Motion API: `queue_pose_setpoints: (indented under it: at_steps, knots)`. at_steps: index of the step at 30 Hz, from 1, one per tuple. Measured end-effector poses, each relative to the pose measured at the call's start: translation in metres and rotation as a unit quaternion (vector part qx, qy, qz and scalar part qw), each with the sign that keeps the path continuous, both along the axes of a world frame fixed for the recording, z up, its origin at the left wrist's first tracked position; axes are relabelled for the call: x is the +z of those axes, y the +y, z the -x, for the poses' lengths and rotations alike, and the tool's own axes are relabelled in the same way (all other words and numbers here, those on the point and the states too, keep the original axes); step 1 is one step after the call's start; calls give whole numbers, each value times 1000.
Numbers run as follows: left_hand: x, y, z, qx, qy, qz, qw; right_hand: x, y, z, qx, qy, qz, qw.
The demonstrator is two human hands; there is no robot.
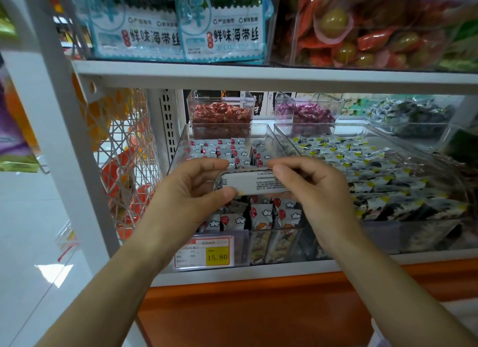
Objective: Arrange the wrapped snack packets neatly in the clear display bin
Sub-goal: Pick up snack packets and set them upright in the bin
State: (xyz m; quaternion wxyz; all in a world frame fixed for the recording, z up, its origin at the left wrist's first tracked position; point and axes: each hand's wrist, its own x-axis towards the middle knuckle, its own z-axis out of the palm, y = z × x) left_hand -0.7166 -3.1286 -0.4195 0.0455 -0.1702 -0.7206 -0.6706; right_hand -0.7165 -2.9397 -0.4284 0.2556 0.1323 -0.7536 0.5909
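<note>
White shelf (258, 78); clear bin (181, 150); tiled floor (31, 243), probably.

I read "15.80" in dark figures on the yellow patch of the price tag (204, 252); that tag is clipped to the front wall of the clear display bin (181, 142), and the small print on its white part is too fine for me to make out; on the shelf above the price tag stand two seaweed bags (181, 28), each printed "鲜味海带丝" in dark characters, with a large "鲜" in a round badge over it; directly above the tag, the packet (254, 182) held between both hands shows lines of small print that I cannot read.
</note>
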Motion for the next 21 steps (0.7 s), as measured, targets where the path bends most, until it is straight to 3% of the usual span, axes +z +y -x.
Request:
queue_pose_setpoints:
  at_steps: [9,14,21]
  knots:
    - [4,4,-5,-11,33,56,998,0,1,1,-45,7,27,999]
    - [3,2,-2,10,6,54,998,0,-1,-1,-19,33,-29,999]
    - [10,-15,2,-34,-3,101,994,2,-5,-4,31,13,-47,998]
